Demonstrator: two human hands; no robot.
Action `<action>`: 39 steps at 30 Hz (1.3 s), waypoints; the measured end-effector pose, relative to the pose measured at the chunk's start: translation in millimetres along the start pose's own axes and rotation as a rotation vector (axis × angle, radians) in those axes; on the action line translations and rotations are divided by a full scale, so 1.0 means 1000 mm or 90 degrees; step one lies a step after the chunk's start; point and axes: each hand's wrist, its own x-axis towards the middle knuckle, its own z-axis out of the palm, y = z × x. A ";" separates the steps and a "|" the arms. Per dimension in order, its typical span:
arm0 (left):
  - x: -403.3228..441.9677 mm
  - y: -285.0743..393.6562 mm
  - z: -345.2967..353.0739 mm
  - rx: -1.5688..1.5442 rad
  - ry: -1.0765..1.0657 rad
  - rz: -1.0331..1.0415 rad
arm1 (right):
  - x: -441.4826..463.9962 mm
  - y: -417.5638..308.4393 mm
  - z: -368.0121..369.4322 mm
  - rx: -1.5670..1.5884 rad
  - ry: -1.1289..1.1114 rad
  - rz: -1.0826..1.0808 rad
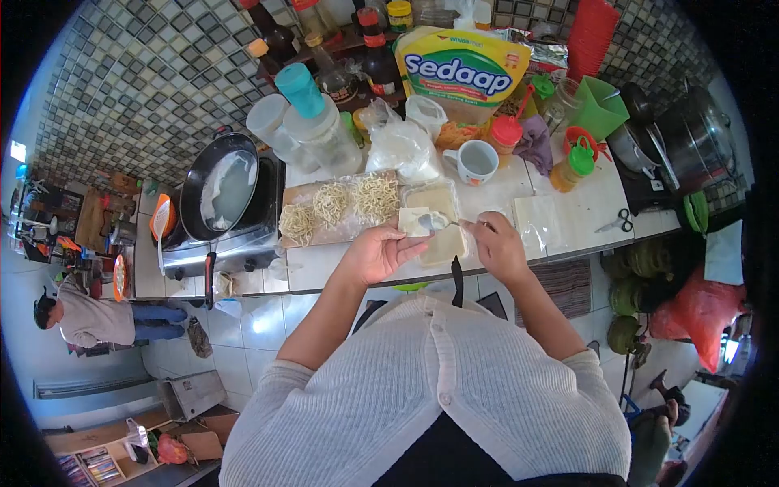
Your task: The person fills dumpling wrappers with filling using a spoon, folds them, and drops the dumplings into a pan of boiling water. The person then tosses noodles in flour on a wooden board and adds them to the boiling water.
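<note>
My left hand [379, 254] pinches a pale square pastry wrapper [411, 217] between thumb and fingers. In my right hand [498, 247] is a small spoon [452, 223], its bowl over the wrapper with some whitish stuff on it. Just beyond and beneath the hands lies a clear plastic tray [430, 193] holding pale, flat contents. To the left, a wooden board [303, 195] carries several clumps of pale dry noodles [376, 200]. Right of my right hand, a clear plastic packet [532, 223] rests on the tiled counter.
A frying pan [219, 180] with whitish contents sits on the stove [270, 191]. Behind the hands stand a mug [475, 165], a bag of white powder [402, 150], jars and bottles. Scissors [622, 221] lie at the right. Another person [105, 315] stands far left.
</note>
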 end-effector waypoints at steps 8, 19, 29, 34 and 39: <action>-0.001 -0.009 -0.005 0.143 0.010 0.034 | -0.008 0.006 0.006 0.117 0.052 0.147; -0.009 -0.028 -0.041 0.158 -0.034 0.057 | -0.025 -0.008 0.055 0.170 0.113 0.131; -0.072 -0.026 0.000 0.164 -0.048 0.110 | -0.031 -0.008 0.042 0.018 -0.018 0.241; -0.102 -0.031 0.011 0.151 -0.070 0.131 | -0.021 -0.022 0.034 -0.080 -0.078 0.222; -0.120 -0.042 0.008 0.152 -0.063 0.154 | -0.009 -0.072 0.023 -0.249 0.030 0.074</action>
